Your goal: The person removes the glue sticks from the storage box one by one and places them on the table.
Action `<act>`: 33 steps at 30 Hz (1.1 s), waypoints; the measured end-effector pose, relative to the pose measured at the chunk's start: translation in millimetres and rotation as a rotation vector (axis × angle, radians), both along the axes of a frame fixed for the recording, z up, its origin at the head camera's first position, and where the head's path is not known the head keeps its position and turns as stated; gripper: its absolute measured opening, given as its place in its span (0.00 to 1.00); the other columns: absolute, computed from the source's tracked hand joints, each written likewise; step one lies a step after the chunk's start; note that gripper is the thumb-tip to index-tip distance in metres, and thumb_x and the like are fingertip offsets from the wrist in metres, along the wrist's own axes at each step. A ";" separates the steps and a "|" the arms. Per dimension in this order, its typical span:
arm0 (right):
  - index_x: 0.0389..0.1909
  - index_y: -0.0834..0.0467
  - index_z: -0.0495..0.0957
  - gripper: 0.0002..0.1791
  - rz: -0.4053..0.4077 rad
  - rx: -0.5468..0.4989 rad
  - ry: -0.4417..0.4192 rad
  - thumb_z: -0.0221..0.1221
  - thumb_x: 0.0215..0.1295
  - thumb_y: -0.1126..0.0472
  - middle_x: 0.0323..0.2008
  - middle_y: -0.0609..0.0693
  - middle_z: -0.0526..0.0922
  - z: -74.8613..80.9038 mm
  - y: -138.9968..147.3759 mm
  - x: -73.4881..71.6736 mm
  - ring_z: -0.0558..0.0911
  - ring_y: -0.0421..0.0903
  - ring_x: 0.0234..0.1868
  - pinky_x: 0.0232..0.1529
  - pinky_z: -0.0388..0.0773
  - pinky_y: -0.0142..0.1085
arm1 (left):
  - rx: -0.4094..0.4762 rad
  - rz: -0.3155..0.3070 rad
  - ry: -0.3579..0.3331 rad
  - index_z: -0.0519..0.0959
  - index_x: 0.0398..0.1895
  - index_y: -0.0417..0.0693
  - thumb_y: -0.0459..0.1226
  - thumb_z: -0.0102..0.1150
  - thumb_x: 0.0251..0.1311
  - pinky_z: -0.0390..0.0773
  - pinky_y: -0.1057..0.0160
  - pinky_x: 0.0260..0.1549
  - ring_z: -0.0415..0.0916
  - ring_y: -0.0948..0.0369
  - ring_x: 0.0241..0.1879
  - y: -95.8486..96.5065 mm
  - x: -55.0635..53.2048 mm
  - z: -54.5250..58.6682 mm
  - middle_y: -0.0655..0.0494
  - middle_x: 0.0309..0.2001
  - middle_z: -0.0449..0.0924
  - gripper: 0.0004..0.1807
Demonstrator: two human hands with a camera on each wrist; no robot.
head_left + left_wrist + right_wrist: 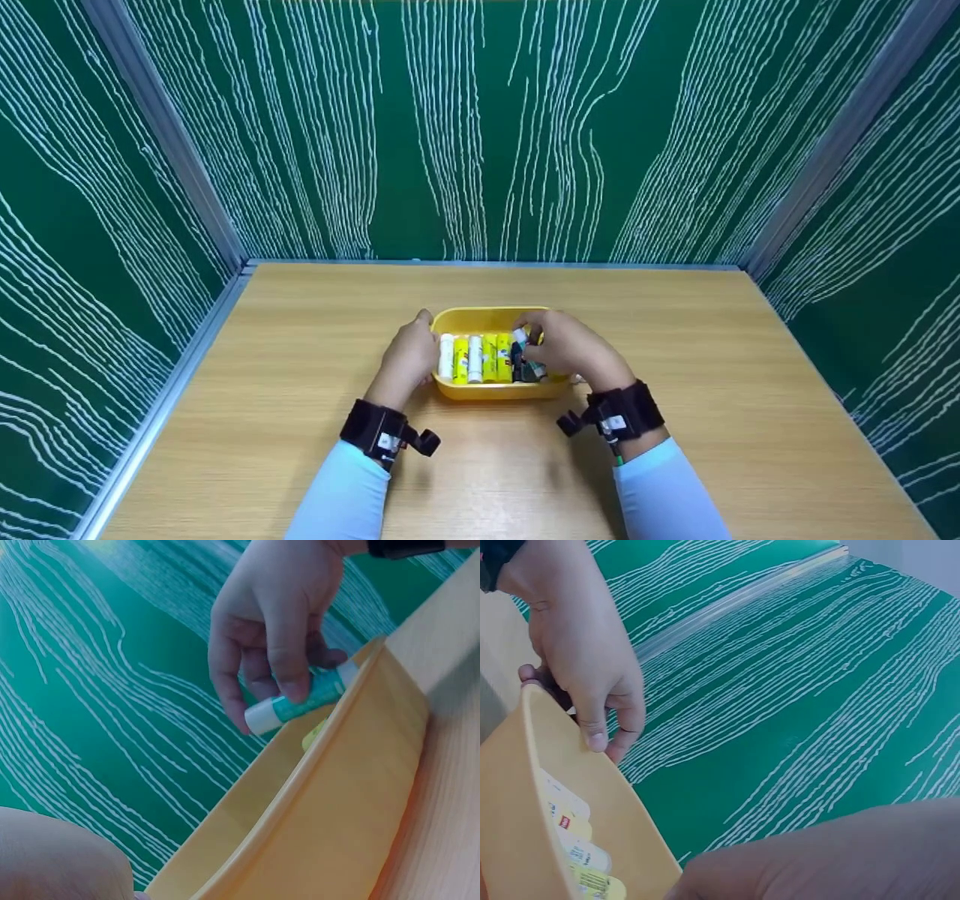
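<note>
A yellow plastic tub [487,392] stands on the table with a row of glue sticks [490,358], yellow and white, lying side by side in it. My left hand [409,352] grips the tub's left end; in the right wrist view its fingers [592,720] lie at the rim. Above the tub's right part, my right hand [566,341] pinches a teal glue stick [324,690] with white ends. The left wrist view shows it tilted, close over the rim. Black and dark items [517,364] lie below that hand, partly hidden by it.
The wooden table [495,465] extends around the tub. Green panels [390,150] with wavy white lines stand at the back and both sides, joined by grey metal posts [169,127]. Each wrist wears a black strap [626,412].
</note>
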State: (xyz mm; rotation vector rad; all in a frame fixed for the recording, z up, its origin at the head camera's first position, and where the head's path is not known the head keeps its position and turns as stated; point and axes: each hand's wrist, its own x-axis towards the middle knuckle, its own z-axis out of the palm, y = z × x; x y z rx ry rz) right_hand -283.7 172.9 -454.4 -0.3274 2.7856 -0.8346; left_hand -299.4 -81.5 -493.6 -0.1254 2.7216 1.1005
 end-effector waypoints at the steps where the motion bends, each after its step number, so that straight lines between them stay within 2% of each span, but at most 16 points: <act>1: 0.53 0.42 0.77 0.21 -0.008 -0.007 0.001 0.65 0.57 0.57 0.38 0.48 0.77 0.5 1.4 -0.4 0.79 0.48 0.32 0.24 0.78 0.36 | 0.000 0.000 0.001 0.61 0.63 0.49 0.37 0.38 0.72 0.75 0.60 0.09 0.75 0.53 0.14 0.0 0.1 0.0 0.42 0.39 0.75 0.17; 8: 0.54 0.46 0.77 0.20 -0.050 -0.081 0.019 0.62 0.59 0.58 0.38 0.51 0.77 4.3 15.4 -4.6 0.79 0.50 0.31 0.21 0.79 0.36 | 0.004 0.011 -0.004 0.61 0.63 0.49 0.38 0.38 0.72 0.75 0.59 0.09 0.75 0.53 0.13 0.8 -0.2 -0.2 0.43 0.38 0.76 0.18; 17: 0.56 0.48 0.75 0.20 -0.121 -0.106 0.044 0.59 0.62 0.57 0.40 0.53 0.76 11.1 37.7 -9.2 0.78 0.51 0.35 0.29 0.80 0.37 | 0.016 0.013 -0.019 0.59 0.65 0.50 0.38 0.38 0.73 0.75 0.59 0.09 0.75 0.53 0.14 0.8 -0.6 0.5 0.43 0.40 0.75 0.19; 23: 0.57 0.50 0.74 0.21 -0.144 -0.131 0.056 0.58 0.62 0.57 0.40 0.54 0.78 11.1 56.5 -14.0 0.80 0.51 0.35 0.32 0.80 0.39 | -0.019 -0.005 -0.017 0.61 0.62 0.50 0.38 0.38 0.72 0.75 0.60 0.10 0.76 0.52 0.14 0.0 -1.4 0.5 0.43 0.34 0.76 0.17; 27: 0.59 0.52 0.72 0.23 -0.195 -0.123 0.027 0.58 0.62 0.57 0.42 0.55 0.78 7.4 72.9 -17.1 0.80 0.51 0.38 0.35 0.79 0.40 | -0.021 -0.002 -0.036 0.60 0.64 0.52 0.38 0.38 0.72 0.75 0.60 0.10 0.76 0.53 0.15 0.3 -2.6 0.3 0.43 0.36 0.75 0.18; 33: 0.62 0.54 0.69 0.26 -0.271 -0.080 -0.079 0.57 0.62 0.57 0.45 0.57 0.76 -3.8 96.3 -23.6 0.77 0.52 0.41 0.36 0.77 0.39 | -0.007 0.019 -0.058 0.58 0.66 0.54 0.38 0.37 0.73 0.75 0.60 0.10 0.76 0.53 0.16 0.9 -2.6 0.9 0.43 0.40 0.75 0.20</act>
